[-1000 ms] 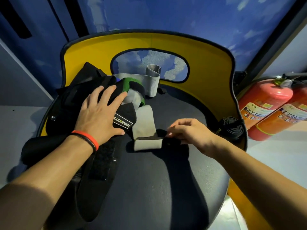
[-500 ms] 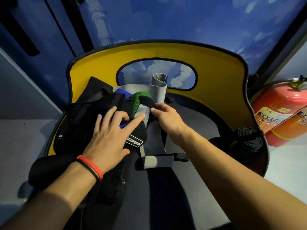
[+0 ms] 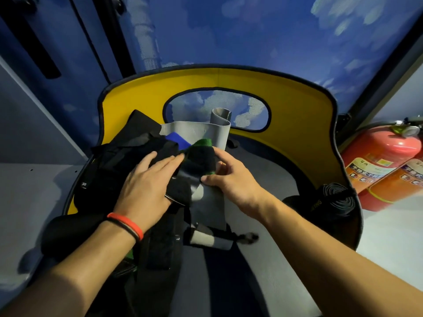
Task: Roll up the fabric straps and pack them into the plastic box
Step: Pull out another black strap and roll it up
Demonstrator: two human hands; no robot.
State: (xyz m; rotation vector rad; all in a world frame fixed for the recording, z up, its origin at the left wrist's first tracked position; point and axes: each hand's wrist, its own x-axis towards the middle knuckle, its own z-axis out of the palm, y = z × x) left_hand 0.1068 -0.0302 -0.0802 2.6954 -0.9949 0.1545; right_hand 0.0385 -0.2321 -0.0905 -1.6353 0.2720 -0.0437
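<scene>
A heap of black fabric straps [image 3: 119, 161] lies on the left of a dark round seat [image 3: 263, 195]. A long grey strap [image 3: 208, 202] runs from the heap toward me, its near end partly rolled [image 3: 210, 240]. My left hand [image 3: 146, 179] rests flat on the black heap, fingers straight. My right hand [image 3: 229, 177] grips the grey strap just below a black-and-green strap [image 3: 201, 156], thumb and fingers pinching the fabric. A rolled black strap [image 3: 336, 197] sits at the seat's right edge. No plastic box is in view.
A yellow curved backrest [image 3: 297, 110] with an oval window rings the seat's far side. Two red fire extinguishers [image 3: 380, 165] stand on the floor at right. Grey floor lies left and right of the seat; a blue cloud-patterned wall stands behind.
My right hand left the strap's rolled near end, reached up to the heap and took hold of the grey strap by the green one. My left hand shifted slightly on the black heap.
</scene>
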